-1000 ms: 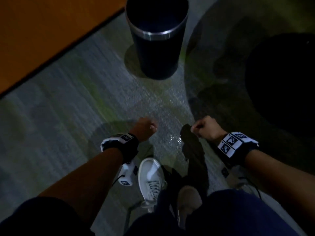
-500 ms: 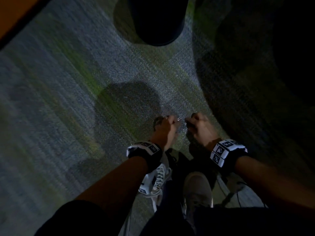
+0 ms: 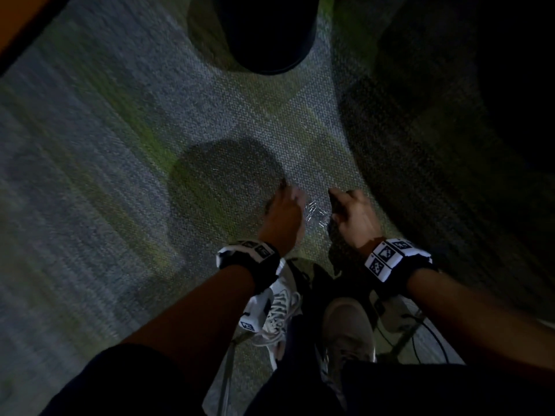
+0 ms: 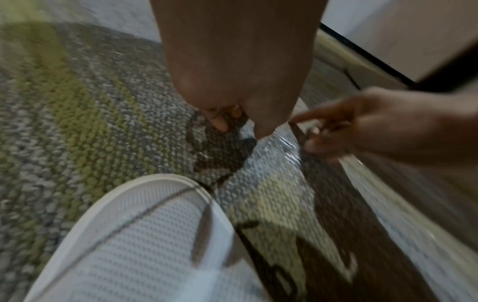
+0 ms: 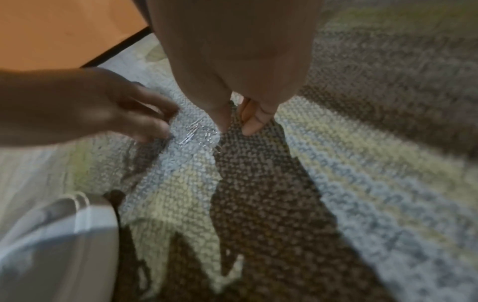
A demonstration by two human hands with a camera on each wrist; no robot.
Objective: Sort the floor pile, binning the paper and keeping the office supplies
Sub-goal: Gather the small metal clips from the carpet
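Several silver paper clips (image 3: 315, 213) lie in a small heap on the carpet between my two hands. My left hand (image 3: 285, 202) is lowered to the floor just left of them, its fingers (image 5: 155, 122) loosely bent with the tips beside the clips (image 5: 196, 130). On the clips' right my right hand (image 3: 348, 208) points thumb and finger (image 5: 248, 120) down at the carpet with a gap between them. Neither hand visibly holds anything. A few more clips (image 3: 309, 130) glint farther out. The dark round bin (image 3: 270, 40) stands beyond them.
My two pale shoes (image 3: 279, 310) stand just behind the hands. An orange surface with a dark edge (image 3: 18, 31) borders the carpet at the far left. A large dark shape (image 3: 495, 115) fills the right side. Cables (image 3: 420, 334) trail by the right shoe.
Both hands have dropped from raised fists to the carpet, met over the clips, then parted slightly. The view has tilted down, so the bin has slid toward the top edge.
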